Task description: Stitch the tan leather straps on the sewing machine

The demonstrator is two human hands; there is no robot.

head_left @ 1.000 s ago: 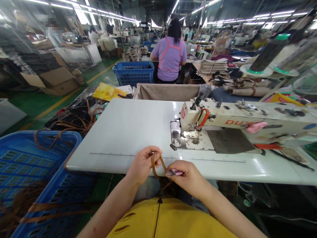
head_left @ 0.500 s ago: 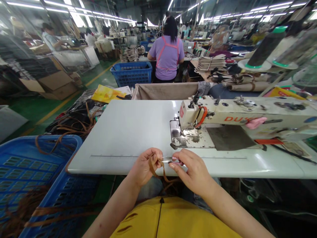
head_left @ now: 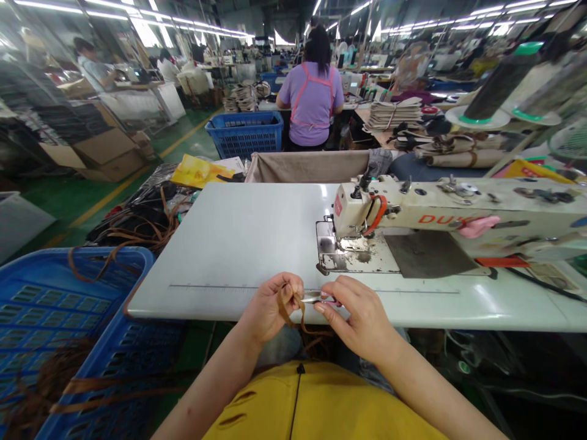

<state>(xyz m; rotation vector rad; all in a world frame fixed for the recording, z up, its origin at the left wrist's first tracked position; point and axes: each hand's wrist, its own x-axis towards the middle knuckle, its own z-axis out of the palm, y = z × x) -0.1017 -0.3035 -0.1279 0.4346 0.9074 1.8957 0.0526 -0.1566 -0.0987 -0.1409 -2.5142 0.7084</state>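
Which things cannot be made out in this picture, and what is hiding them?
In the head view:
- Brown strap: the part gripped is covered by the left hand.
- Snips: handle mostly hidden by the right hand.
- Sewing machine: lettering partly covered by the pink cloth.
- Blue basket: cut off by the left and bottom edges.
- Ruler: markings too small.

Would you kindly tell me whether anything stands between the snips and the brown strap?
Nothing visible does: the snips in the right hand point toward the brown strap held in the left hand, tips close to it; whether they touch is unclear. The sewing machine stands beyond, out of the way.
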